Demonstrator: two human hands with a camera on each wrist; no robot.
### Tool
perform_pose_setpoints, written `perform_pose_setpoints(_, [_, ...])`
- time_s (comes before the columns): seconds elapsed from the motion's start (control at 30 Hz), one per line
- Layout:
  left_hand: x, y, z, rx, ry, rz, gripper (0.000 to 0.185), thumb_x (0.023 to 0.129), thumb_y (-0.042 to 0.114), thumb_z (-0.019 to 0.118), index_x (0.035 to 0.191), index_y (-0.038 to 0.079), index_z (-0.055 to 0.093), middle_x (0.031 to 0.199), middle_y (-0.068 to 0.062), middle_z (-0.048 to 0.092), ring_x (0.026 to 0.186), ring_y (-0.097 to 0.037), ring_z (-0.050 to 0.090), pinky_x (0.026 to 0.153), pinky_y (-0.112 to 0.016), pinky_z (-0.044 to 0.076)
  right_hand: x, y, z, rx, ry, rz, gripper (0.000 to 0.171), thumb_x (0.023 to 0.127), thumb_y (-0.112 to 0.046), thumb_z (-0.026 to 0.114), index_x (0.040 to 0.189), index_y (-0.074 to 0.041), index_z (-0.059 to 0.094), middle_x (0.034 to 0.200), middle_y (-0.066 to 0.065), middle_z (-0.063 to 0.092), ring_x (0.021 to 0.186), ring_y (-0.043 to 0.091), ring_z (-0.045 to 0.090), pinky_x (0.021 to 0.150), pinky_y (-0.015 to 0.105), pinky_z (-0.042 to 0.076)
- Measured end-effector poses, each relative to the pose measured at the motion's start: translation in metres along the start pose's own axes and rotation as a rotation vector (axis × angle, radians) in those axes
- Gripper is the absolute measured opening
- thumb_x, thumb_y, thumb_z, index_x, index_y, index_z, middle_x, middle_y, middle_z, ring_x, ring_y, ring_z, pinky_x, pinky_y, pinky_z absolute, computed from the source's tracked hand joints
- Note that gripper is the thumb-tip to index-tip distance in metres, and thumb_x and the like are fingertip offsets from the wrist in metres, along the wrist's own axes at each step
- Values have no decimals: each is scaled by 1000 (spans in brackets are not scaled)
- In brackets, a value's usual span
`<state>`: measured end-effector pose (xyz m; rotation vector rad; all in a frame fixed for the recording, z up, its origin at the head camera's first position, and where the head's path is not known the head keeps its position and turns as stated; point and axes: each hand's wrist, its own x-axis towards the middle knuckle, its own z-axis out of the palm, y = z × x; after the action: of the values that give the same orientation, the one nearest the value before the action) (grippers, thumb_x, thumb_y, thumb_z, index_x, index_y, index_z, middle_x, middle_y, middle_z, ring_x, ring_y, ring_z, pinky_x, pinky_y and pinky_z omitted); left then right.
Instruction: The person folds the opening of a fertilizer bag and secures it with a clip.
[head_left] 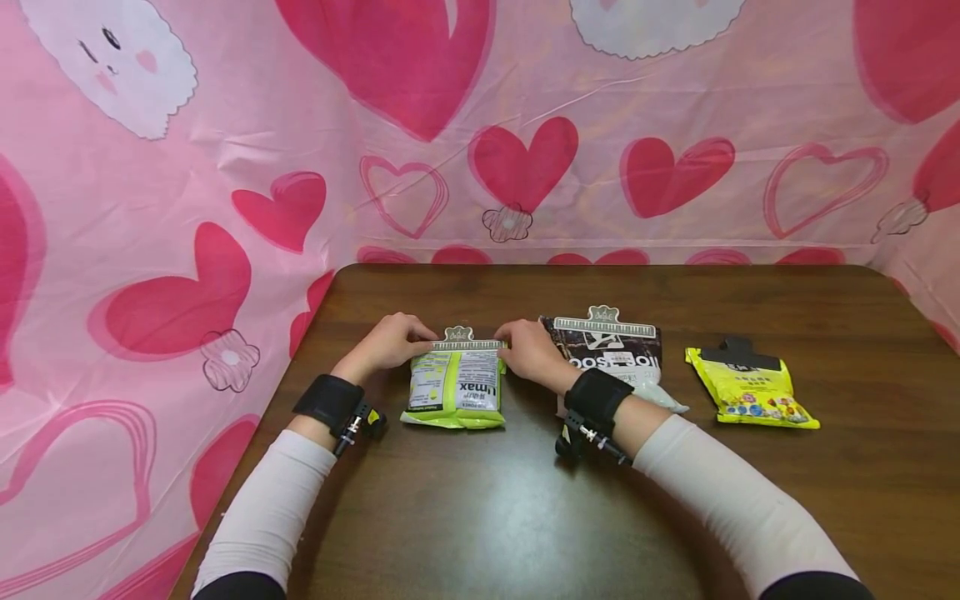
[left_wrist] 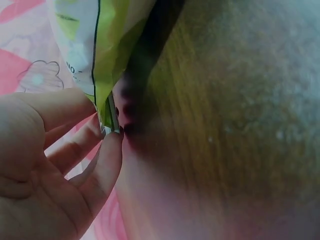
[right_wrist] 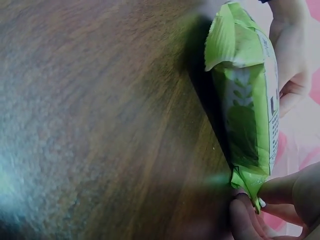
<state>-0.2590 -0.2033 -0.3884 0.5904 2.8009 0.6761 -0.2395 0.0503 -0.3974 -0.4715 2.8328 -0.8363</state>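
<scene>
A green and white packaged bag (head_left: pixel 457 392) lies on the table in front of me, a flat clip (head_left: pixel 459 335) with a piano-key pattern across its far edge. My left hand (head_left: pixel 393 342) pinches the left end of that clipped edge. At the opposite end, my right hand (head_left: pixel 531 354) pinches the corner between thumb and fingers. The left wrist view shows the thumb and fingers on both sides of the folded bag edge (left_wrist: pixel 106 107). In the right wrist view, the crimped green corner (right_wrist: pixel 250 182) sits between the fingers; the clip is mostly hidden there.
Right of the green bag, a dark brown and white bag (head_left: pixel 637 346) with a similar clip (head_left: pixel 604 321) is partly behind my right wrist. Farther right lies a yellow bag (head_left: pixel 750 392) with a black clip (head_left: pixel 738 354). A pink heart-patterned cloth (head_left: pixel 420 192) borders the wooden table (head_left: pixel 480 517).
</scene>
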Motion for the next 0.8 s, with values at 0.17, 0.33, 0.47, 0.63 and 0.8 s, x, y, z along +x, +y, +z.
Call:
perform_pose_setpoints(0.17, [4,-1,2,18,-1,-2,22,91,15,70,111,9,77,109,-11,74,104,-28,65,92,-45,48,-1,1,-1,-10,-20,-1,29,94,-13,66,121,-6,69,115,12,72,104,26,65,93,43,50])
perform_pose_setpoints(0.33, [6,3,-1,37,-52,-28,25,93,17,69,116,9,75,114,-11,73,107,-27,63,95,-45,49,-1,3,-3,-6,-29,-9,29,94,-13,65,122,-5,69,119,13,71,108,28,65,94,44,50])
perform_pose_setpoints(0.47, [6,7,-5,44,-80,-52,27,93,19,68,118,10,74,113,-10,74,102,-25,63,93,-43,50,-2,4,-7,-12,-42,-33,33,95,-13,65,126,-3,65,122,15,69,111,30,64,96,45,50])
perform_pose_setpoints(0.63, [5,13,-8,33,-41,-67,26,94,20,67,117,10,74,112,-9,74,101,-25,63,92,-43,52,-5,5,-15,-10,-51,-88,38,92,-13,67,127,1,63,112,17,70,101,29,65,89,43,51])
perform_pose_setpoints(0.8, [6,24,-14,-1,56,-32,26,94,18,67,116,7,73,112,-11,72,102,-26,65,91,-44,53,-10,9,-25,62,-57,-117,34,91,-13,68,123,0,65,107,15,71,97,26,67,85,39,53])
